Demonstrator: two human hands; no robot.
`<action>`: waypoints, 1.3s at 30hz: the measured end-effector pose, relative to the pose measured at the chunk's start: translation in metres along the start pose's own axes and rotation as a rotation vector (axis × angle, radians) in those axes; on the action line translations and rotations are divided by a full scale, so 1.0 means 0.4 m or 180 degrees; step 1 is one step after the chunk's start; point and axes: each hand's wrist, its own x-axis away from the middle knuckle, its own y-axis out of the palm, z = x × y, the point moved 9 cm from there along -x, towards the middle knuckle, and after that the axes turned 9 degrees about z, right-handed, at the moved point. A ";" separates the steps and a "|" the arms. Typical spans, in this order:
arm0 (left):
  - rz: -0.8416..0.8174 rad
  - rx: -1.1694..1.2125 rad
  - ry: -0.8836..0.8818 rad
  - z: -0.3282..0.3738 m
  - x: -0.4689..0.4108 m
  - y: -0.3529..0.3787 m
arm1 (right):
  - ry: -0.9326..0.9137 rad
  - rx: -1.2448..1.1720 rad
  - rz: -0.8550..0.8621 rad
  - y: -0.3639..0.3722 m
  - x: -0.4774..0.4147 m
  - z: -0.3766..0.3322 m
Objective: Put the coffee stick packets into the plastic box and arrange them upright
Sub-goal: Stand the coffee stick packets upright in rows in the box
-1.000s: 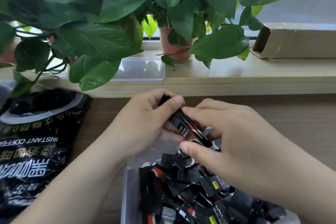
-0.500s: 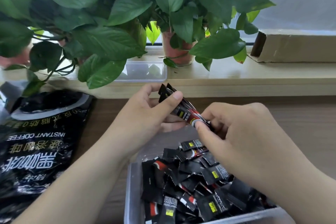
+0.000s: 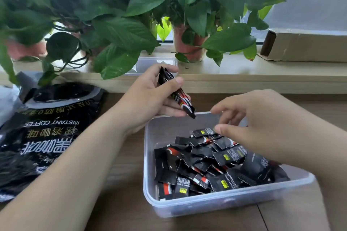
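Observation:
A clear plastic box (image 3: 150,155) stands on the wooden table and holds several black coffee stick packets (image 3: 216,165) lying in a loose heap. My left hand (image 3: 150,95) grips a small bundle of packets (image 3: 178,93) between thumb and fingers, tilted, just beyond the box's far left corner. My right hand (image 3: 262,118) hovers over the heap with its fingers loosely spread and nothing in them; its thumb tip is close to the topmost packet (image 3: 202,133).
A large black instant coffee bag (image 3: 47,133) lies to the left of the box. Potted plants (image 3: 122,15) hang over the sill behind, where a clear lid (image 3: 154,63) and a cardboard box (image 3: 304,47) sit.
My right hand has let go of the bundle and dropped toward the heap in the box. My left hand keeps the bundle and has lifted it slightly. The view has tilted down.

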 end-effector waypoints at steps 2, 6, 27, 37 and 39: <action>-0.0162 -0.0120 -0.0010 -0.010 -0.003 -0.001 | 0.0039 0.0126 -0.0028 -0.006 0.001 0.026; -0.0336 -0.0159 0.0091 -0.021 -0.005 0.007 | -0.0069 0.0352 -0.0209 0.016 0.000 0.042; -0.0299 -0.0206 0.0336 0.015 0.011 0.029 | 0.0133 -0.0482 0.0720 -0.057 -0.031 0.053; -0.0380 -0.0416 0.0309 0.002 0.053 0.072 | 0.0195 -0.1109 0.0470 0.000 -0.045 0.005; -0.0294 -0.0448 0.0278 -0.004 0.053 0.066 | 0.0054 -0.1133 0.0139 0.021 -0.039 -0.013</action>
